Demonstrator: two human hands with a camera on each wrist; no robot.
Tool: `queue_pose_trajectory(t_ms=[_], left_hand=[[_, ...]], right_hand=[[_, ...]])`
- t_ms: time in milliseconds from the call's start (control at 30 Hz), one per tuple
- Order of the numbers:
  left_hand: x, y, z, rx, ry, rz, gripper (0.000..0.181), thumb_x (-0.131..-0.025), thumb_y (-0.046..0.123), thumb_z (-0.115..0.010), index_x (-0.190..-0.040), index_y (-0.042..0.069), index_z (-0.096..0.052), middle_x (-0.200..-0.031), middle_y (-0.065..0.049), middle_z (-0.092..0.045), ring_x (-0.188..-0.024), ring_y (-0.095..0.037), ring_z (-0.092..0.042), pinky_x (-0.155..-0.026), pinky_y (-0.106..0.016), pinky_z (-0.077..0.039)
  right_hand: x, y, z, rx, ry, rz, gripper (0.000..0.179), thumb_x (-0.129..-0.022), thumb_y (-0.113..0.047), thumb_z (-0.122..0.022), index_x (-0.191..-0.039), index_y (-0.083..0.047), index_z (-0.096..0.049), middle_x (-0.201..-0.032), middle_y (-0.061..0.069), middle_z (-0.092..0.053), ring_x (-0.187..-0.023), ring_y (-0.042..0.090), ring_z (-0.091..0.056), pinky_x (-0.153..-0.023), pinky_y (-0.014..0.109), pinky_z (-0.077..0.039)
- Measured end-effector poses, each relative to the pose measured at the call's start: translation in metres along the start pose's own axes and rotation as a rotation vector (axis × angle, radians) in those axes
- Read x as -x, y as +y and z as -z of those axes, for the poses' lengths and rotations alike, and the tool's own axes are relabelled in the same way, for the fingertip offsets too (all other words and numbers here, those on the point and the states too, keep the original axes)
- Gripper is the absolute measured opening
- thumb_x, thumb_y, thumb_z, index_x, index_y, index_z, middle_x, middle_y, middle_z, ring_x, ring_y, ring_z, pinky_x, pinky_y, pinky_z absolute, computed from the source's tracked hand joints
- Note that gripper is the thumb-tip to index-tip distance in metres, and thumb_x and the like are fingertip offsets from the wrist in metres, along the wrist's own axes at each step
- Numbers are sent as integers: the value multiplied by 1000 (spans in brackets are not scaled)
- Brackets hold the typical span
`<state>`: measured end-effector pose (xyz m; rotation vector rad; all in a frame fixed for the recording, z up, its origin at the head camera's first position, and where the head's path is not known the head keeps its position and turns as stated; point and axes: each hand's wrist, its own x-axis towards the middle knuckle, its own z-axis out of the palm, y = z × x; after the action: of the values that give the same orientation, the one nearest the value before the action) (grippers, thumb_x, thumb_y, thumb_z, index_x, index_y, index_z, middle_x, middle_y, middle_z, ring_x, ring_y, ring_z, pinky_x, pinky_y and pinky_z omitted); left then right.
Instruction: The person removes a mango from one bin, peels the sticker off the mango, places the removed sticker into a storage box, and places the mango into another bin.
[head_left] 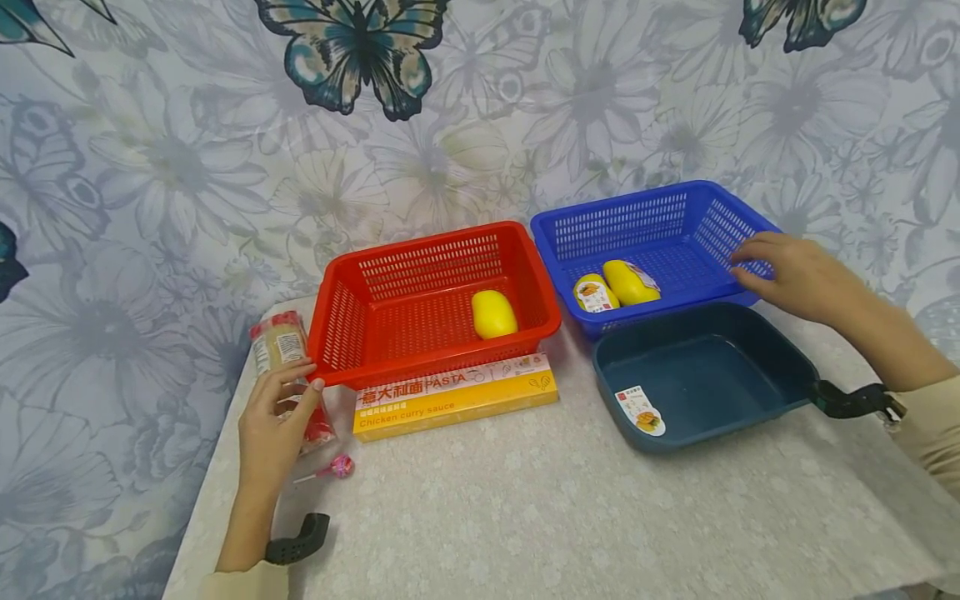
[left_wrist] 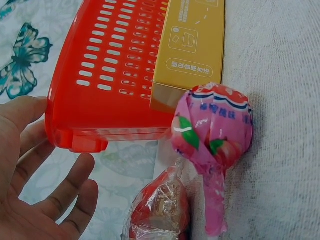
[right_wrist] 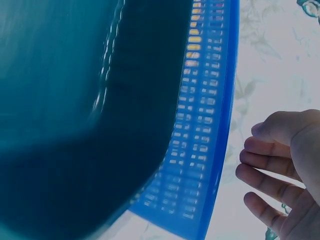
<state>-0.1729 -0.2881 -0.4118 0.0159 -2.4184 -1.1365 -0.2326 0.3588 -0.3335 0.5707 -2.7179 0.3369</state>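
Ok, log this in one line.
left hand: at red basket; right hand: near blue basket; yellow fruit: one in red, two in blue

Red basket, slotted plastic, mouth up, near corner right there at the left hand | and blue basket, slotted plastic too, mouth up, right end just beside the right hand!

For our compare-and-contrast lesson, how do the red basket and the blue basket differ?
The red basket holds one yellow fruit; the blue basket holds two.
The red basket's fruit shows no label; the blue basket's fruits do.
A pasta box lies before the red basket, a dark tub before the blue one.
Both have slotted walls.
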Motion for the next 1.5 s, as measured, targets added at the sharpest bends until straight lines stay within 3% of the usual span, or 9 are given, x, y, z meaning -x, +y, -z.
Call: queue_pose_trajectory(t_ms=[400, 600, 967, 1500], left_hand=[[1, -1, 4, -4, 0, 28, 35, -97, 31, -68, -130, 19, -66, -132, 9, -57, -102, -6, -56, -85, -11, -44], [0, -3, 2, 6, -11, 10, 33, -96, 28, -69, -128, 19, -67, -131, 9, -58, -101, -6, -57, -86, -14, -46], [2, -1, 1, -29, -14, 41, 37, -97, 33, -68, -131, 21, -65, -134, 10, -57, -106, -13, -58, -88, -16, -47], [-2, 0, 1, -19, -18, 10, 33, -96, 29, -69, -127, 19, -68, -130, 10, -58, -100, -4, -57, -85, -14, -46]], right_hand=[[3, 20, 5, 20, 11, -41, 19, -89, -3, -69, -103, 8, -69, -105, 28, -65, -99, 45, -61, -82, 61, -48], [14, 33, 3, 26, -5, -86, 21, -90, -4, -68, -105, 10, -67, -108, 30, -63, -99, 47, -60, -82, 63, -46], [21, 50, 3, 54, -83, -250, 38, -98, -19, -63, -116, 14, -61, -120, 37, -55, -109, 55, -52, -89, 71, -41], [30, 59, 4, 74, -34, -219, 25, -96, -12, -66, -104, 12, -67, -114, 37, -59, -105, 55, -54, -87, 70, -43]])
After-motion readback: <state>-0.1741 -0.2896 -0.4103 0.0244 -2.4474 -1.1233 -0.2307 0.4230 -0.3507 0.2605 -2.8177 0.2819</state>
